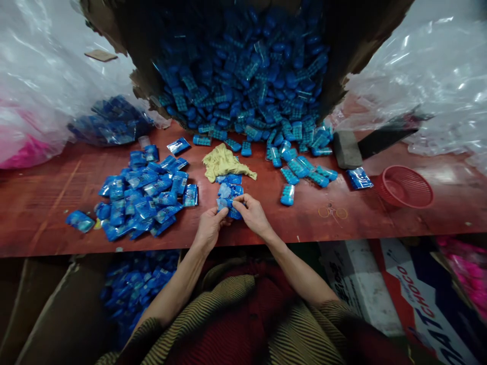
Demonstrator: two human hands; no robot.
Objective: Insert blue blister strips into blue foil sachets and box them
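Both hands meet at a small blue packet (pixel 224 204) near the table's front edge. My left hand (pixel 211 225) pinches its left side between thumb and fingers. The fingertips of my right hand (pixel 253 215) are closed at its upper right corner. More blue packets (pixel 235 190) lie under and just beyond the hands, partly covered by them. A crumpled yellow cloth (pixel 226 165) rests behind these. To the left spreads a heap of filled blue packets (pixel 142 192). On the right lie several loose blue containers with clear fronts (pixel 300 167).
A torn cardboard box (pixel 365 38) at the back spills blue containers onto the red table (pixel 251 238). A red basket (pixel 405 186), rubber bands (pixel 333 212) and a grey block (pixel 347 150) are on the right. Clear plastic bags flank the box. Below the table are printed cartons (pixel 411 304).
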